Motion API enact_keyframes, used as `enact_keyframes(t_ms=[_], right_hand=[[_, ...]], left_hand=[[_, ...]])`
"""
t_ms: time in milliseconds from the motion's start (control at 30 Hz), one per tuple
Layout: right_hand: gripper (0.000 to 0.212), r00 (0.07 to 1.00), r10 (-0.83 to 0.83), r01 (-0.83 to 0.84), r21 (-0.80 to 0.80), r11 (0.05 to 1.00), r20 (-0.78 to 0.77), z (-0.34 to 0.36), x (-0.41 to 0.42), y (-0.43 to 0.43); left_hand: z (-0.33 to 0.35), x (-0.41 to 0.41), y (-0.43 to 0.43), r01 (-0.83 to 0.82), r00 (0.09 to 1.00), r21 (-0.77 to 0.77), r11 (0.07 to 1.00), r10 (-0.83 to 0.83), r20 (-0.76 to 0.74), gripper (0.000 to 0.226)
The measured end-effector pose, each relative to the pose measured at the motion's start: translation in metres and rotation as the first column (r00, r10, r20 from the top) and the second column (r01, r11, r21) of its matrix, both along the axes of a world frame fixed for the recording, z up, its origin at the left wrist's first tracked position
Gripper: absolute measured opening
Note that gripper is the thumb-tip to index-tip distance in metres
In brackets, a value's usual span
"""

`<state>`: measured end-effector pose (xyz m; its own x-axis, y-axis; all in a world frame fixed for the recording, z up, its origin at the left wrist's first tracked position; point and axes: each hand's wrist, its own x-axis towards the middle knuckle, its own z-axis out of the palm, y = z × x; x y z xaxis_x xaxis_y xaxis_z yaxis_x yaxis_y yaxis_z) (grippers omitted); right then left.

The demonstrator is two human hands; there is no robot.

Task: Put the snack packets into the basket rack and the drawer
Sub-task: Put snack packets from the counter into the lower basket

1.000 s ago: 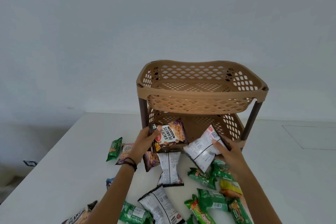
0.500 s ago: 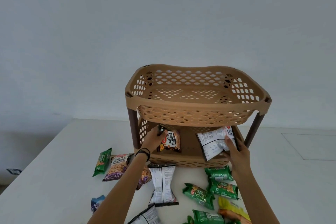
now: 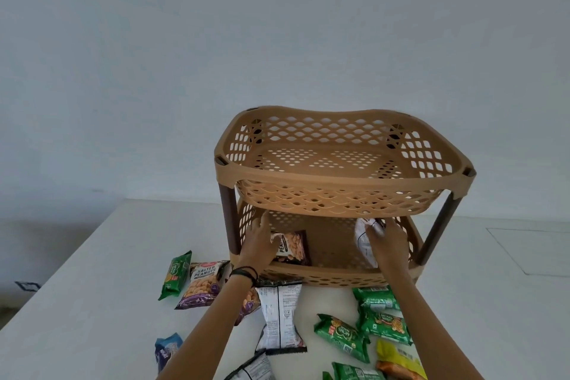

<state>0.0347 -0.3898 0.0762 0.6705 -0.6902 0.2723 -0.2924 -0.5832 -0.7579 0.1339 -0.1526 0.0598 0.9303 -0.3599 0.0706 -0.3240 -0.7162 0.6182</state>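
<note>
I see the white table [image 3: 92,302] carrying the tan basket rack [image 3: 342,170]. In its lower tier my left hand [image 3: 257,245] grips a peanut packet [image 3: 291,247], and my right hand [image 3: 387,239] clasps a white packet [image 3: 364,241]. Other snack packets [image 3: 279,316] lie loose in front.

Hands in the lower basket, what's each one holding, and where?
Left hand holds the peanut packet by its left edge; right hand grips the white packet at its upper end.

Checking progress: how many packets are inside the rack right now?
2, both in the lower basket: a peanut packet at the left hand, a white packet under the right hand. Upper basket looks empty.
</note>
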Motion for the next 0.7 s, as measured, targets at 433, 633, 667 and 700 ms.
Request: enact_keyframes(t_ms=[433, 633, 667, 700], right_hand=[[0.047, 0.835, 0.144, -0.279, -0.182, 0.943, -0.531, -0.012, 0.014, 0.049], [0.033, 0.836, 0.250, -0.382, -0.191, 0.904, -0.488, -0.005, 0.008, 0.055], [0.031, 0.849, 0.271, -0.397, -0.209, 0.894, -0.454, -0.003, 0.004, 0.055], [0.030, 0.862, 0.292, -0.410, -0.231, 0.882, -0.415, -0.001, -0.001, 0.056]], left_hand=[[-0.019, -0.057, 0.038, 0.112, 0.932, -0.080, 0.990, -0.077, 0.355, 0.037], [-0.019, -0.077, 0.053, 0.115, 0.912, -0.214, 0.970, -0.018, 0.411, 0.033], [-0.020, -0.080, 0.055, 0.113, 0.909, -0.224, 0.968, -0.009, 0.417, 0.032], [-0.021, -0.083, 0.057, 0.109, 0.905, -0.225, 0.968, -0.003, 0.426, 0.031]])
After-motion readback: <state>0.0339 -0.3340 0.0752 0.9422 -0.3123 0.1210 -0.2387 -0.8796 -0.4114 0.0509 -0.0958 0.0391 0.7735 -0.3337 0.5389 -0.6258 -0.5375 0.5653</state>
